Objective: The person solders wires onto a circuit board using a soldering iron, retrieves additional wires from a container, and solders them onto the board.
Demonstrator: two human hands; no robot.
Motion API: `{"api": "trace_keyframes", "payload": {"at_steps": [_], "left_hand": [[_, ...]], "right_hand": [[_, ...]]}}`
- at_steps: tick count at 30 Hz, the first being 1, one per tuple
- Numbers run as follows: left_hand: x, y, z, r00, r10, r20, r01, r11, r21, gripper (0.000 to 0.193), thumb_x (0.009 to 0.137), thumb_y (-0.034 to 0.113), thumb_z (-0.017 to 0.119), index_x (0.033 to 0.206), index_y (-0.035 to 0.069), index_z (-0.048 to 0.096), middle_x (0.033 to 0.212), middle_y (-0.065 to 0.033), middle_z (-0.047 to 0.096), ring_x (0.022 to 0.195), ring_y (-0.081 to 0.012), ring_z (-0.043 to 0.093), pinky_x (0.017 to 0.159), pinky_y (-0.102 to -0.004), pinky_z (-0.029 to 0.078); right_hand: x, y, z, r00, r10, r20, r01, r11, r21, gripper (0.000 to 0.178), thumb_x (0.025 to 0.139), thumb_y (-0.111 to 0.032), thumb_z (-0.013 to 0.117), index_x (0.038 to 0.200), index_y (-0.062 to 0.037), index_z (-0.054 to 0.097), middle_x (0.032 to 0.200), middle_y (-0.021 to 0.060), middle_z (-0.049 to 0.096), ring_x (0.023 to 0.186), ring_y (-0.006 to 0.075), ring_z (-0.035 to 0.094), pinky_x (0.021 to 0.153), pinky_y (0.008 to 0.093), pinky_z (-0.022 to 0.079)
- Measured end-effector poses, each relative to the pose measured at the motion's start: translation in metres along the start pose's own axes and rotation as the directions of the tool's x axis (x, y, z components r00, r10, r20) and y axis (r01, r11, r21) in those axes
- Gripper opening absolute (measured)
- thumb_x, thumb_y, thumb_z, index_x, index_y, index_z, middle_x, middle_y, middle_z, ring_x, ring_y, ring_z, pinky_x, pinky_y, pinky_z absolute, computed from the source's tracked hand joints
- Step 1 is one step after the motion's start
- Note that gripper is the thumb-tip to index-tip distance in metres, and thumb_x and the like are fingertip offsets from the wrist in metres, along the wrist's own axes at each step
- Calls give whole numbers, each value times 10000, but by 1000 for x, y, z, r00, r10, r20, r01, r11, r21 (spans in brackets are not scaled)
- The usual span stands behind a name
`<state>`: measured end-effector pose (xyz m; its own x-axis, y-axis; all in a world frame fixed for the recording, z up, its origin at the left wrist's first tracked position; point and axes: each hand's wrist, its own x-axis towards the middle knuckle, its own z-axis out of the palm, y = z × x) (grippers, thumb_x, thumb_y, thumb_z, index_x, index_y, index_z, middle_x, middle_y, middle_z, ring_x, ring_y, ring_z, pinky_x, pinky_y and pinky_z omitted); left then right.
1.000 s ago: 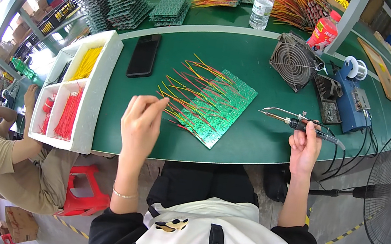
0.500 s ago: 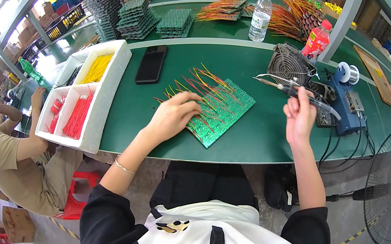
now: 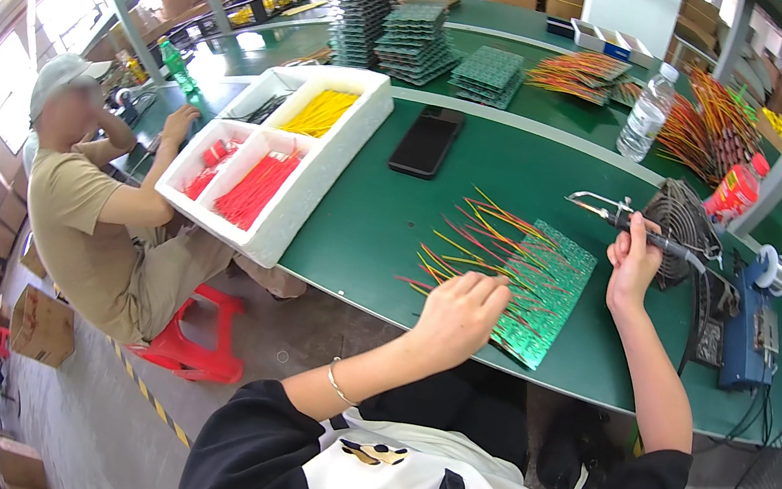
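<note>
A green circuit board panel (image 3: pixel 561 290) lies at an angle near the table's front edge, with rows of red and yellow wires (image 3: pixel 472 242) sticking out to its left. My left hand (image 3: pixel 463 318) is closed over the wires at the board's near left side. Its fingertips are curled, and what they pinch is hidden. To the right of the board, my right hand (image 3: pixel 632 266) is closed around a soldering iron (image 3: pixel 669 246) with a solder feed tube. The iron's tip points left, raised above the table behind the board and apart from it.
A white foam box (image 3: pixel 336 176) of red, yellow and black wires stands left, beyond it a seated person (image 3: pixel 104 202). A phone (image 3: pixel 427 142), water bottle (image 3: pixel 647 113), small fan (image 3: pixel 677 211), red bottle (image 3: pixel 738 190) and blue solder station (image 3: pixel 750 334) with a solder spool (image 3: pixel 771 271) surround the work.
The whole view has swung left, so the table's things sit farther right in the picture. My left hand stays at the wires, now more tightly curled; my right hand still holds the soldering iron.
</note>
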<state>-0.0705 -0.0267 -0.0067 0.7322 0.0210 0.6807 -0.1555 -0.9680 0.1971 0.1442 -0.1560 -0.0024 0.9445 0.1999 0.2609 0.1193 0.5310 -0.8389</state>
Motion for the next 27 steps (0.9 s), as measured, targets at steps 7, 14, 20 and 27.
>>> {"api": "trace_keyframes", "payload": {"at_steps": [7, 14, 20, 27], "left_hand": [[9, -9, -48, 998, -27, -61, 18, 989, -146, 140, 660, 2, 662, 780, 67, 627, 821, -47, 599, 731, -216, 564, 628, -316, 457], [47, -26, -82, 996, 2, 85, 18, 973, -231, 128, 755, -66, 567, 864, -4, 590, 651, -75, 577, 618, -191, 575, 598, -282, 456], [106, -54, -32, 922, 369, 119, -326, 904, -276, 130, 773, -63, 551, 890, -10, 538, 751, -99, 567, 633, -235, 570, 560, -308, 455], [116, -83, -64, 940, 342, -10, -338, 931, 138, 140, 682, -1, 638, 800, 73, 622, 790, -50, 538, 710, -217, 541, 607, -327, 432]], "right_hand": [[-17, -13, -14, 971, 228, -68, -224, 972, 67, 175, 882, -275, 550, 825, -121, 489, 513, -58, 323, 409, 31, 257, 400, 202, 208], [-7, -26, -12, 983, 184, 22, -184, 983, 12, 278, 904, -358, 500, 837, -88, 513, 485, -60, 309, 391, 38, 246, 391, 212, 185], [8, -18, -26, 998, -44, -46, 43, 998, -36, 166, 856, -176, 603, 811, -61, 493, 563, -36, 401, 437, 33, 305, 389, 204, 240], [-13, -20, -32, 989, -96, -117, 82, 990, -114, 125, 874, -187, 567, 834, -79, 517, 604, -47, 385, 461, 21, 304, 384, 179, 229]]}}
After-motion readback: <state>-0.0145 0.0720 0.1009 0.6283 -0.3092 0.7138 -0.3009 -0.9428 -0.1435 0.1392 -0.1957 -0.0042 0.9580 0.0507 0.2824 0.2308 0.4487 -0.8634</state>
